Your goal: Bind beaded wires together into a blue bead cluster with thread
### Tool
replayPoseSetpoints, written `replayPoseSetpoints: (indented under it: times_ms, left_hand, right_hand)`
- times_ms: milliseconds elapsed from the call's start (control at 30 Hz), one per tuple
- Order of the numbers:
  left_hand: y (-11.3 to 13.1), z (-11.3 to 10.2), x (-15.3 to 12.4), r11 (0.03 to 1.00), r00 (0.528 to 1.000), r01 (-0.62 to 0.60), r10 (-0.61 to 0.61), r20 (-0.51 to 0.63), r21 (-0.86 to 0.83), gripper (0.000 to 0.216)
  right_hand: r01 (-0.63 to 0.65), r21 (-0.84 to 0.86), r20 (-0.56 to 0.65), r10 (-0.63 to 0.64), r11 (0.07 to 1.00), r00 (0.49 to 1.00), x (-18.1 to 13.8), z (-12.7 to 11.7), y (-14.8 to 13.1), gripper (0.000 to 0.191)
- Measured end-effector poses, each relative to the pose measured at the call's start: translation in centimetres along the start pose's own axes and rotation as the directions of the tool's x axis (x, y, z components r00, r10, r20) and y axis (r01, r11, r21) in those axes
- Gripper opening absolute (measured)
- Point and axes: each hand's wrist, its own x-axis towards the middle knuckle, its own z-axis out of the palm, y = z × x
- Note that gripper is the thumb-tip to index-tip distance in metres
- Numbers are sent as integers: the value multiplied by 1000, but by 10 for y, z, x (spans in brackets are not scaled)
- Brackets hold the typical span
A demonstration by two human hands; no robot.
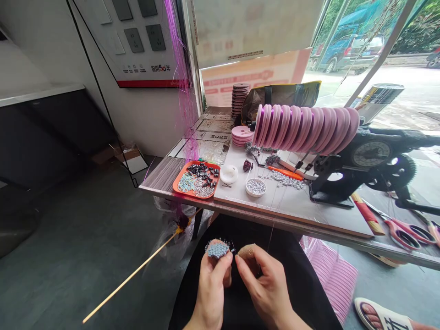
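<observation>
My left hand (213, 279) is closed around a round bundle of pale blue beads (218, 250), with fine wire-like tips sticking up around its rim. Close beside it, my right hand (263, 279) is closed in a pinch; what its fingertips hold is too small to make out. One of its fingers wears a tan cover (247, 251). A tiny bead-like piece (233, 250) sits between the two hands. Both hands are above my dark-clothed lap, in front of the table edge. A thin thread comes down from the table towards my right hand.
An orange tray (176, 187) of black, turquoise and clear parts stands on the table, near a bowl of pearly beads (255, 187). Pink discs (305, 128) line a black winding machine (364, 160). Scissors (407, 231) lie right. A bamboo stick (130, 277) juts out left.
</observation>
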Motion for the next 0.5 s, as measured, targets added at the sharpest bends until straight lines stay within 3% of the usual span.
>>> replayPoseSetpoints:
  times_ms: [333, 500]
  left_hand:
    - [-2, -2, 4, 1000, 1000, -25, 25, -7, 18, 30]
    - [0, 0, 4, 997, 997, -77, 77, 6, 22, 27]
  right_hand:
    - [-31, -1, 2, 31, 1000, 1000, 2, -1, 1, 19]
    - [-108, 73, 50, 105, 991, 993, 2, 2, 2, 14]
